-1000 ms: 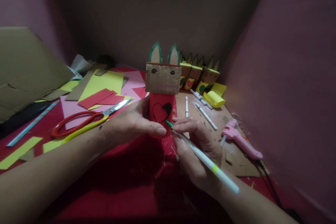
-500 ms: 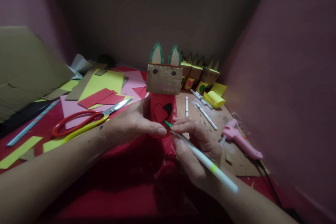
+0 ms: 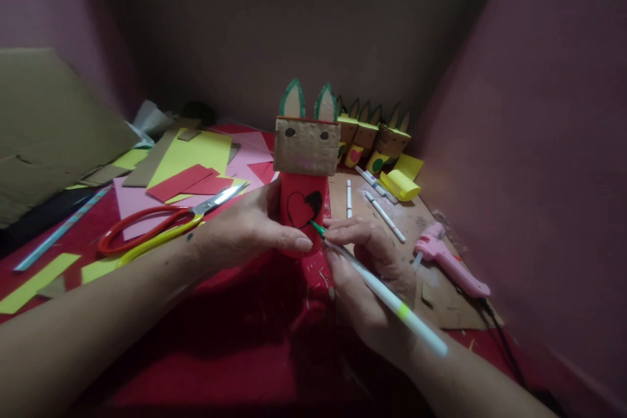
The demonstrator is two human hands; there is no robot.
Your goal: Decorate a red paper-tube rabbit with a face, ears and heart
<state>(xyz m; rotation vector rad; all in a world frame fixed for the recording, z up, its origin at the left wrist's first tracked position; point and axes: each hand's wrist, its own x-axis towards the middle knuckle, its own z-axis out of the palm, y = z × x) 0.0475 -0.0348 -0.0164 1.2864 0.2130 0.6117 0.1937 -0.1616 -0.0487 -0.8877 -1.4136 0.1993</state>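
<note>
A cardboard animal figure (image 3: 306,147) stands upright in the middle, with two green-edged ears, drawn eyes and a red paper body. My left hand (image 3: 264,225) is closed around the lower red body, its thumb across the front. On that body is a heart outline (image 3: 302,209), dark fill covering part of its right side. My right hand (image 3: 367,268) grips a white felt-tip marker (image 3: 382,290) with a yellow-green band. Its green tip touches or nearly touches the heart's lower right edge; I cannot tell which.
Red-and-yellow-handled scissors (image 3: 161,225) lie left among coloured paper sheets (image 3: 196,153). Several similar figures (image 3: 367,137) stand behind at right. Markers (image 3: 385,217), a yellow paper roll (image 3: 401,184) and a pink glue gun (image 3: 448,260) with a cord rest on a cardboard sheet (image 3: 460,313).
My right hand and the marker have shifted slightly right, the tip moving a little up and right along the heart's edge. The figure and my left hand are nearly unmoved.
</note>
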